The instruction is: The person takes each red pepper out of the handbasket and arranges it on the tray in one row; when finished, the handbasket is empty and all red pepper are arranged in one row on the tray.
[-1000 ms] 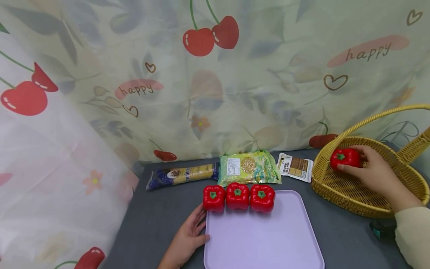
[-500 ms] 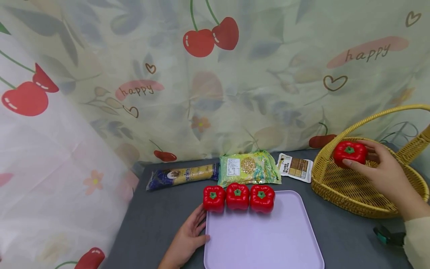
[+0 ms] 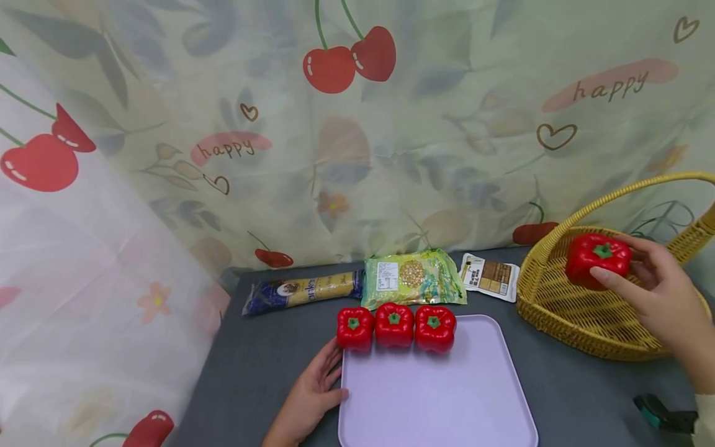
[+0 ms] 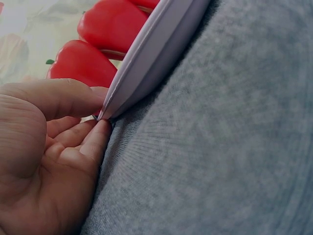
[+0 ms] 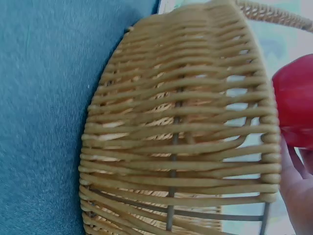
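My right hand (image 3: 661, 295) grips a red bell pepper (image 3: 583, 264) with a green stem, thumb on its near side, held over the yellow wicker basket (image 3: 575, 320). In the right wrist view this pepper (image 5: 299, 100) shows at the right edge, beside the basket's woven wall (image 5: 176, 122). My left hand (image 3: 313, 391) is at the left edge of a pale purple tray (image 3: 436, 397). The left wrist view has its thumb and fingers pinching the tray's rim (image 4: 142, 63). Three more red bell peppers (image 3: 394, 335) stand in a row along the tray's far edge.
Behind the tray lie a blue and yellow pasta packet (image 3: 304, 292), a green bag (image 3: 430, 279) and a small white and brown packet (image 3: 491, 277). A dark strap-like item (image 3: 659, 413) is by the right wrist. A patterned cloth (image 3: 357, 155) hangs behind the grey table.
My right hand has lifted the bell pepper from inside the basket and shifted it right and nearer. My left hand, the tray and the three peppers on it stay put.
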Tool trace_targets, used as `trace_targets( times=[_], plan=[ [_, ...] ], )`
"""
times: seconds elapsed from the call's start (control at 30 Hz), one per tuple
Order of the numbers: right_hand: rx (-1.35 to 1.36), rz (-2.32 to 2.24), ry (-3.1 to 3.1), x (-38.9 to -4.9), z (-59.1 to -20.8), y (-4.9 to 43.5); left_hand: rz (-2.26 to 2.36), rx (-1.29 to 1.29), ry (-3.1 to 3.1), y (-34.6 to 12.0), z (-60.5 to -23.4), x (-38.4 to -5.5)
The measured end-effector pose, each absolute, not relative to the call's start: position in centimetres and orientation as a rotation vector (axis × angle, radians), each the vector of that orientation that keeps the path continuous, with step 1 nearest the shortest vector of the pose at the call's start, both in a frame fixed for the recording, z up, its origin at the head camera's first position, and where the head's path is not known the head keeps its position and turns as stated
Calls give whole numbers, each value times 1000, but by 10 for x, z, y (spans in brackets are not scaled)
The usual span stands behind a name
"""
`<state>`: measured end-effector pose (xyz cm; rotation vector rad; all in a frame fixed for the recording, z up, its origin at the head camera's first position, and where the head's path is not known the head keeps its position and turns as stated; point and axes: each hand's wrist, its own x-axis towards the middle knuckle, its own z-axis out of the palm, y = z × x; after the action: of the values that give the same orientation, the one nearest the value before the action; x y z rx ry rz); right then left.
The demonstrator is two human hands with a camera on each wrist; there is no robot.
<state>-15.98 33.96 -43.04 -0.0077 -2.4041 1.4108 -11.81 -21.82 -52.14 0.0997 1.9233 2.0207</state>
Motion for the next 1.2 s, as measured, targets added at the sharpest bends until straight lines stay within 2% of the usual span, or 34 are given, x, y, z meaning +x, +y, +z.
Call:
trace_targets(
  times=[0.23,0.63,0.87,1.2],
  plan=[
    [44,1426,-2372,-142,-424,330,2023,104,1931,-218,-521,-118],
    [355,1505,-2363,-121,-424,301,2019,87,1933,-218,-521,-118],
    [539,1602,-2355,-120,-428,274,2015,82,1941,-218,-521,-118],
    [521,1599,-2515,-123,-449,244,2023,99,1930,-219,-523,-119]
  ],
)
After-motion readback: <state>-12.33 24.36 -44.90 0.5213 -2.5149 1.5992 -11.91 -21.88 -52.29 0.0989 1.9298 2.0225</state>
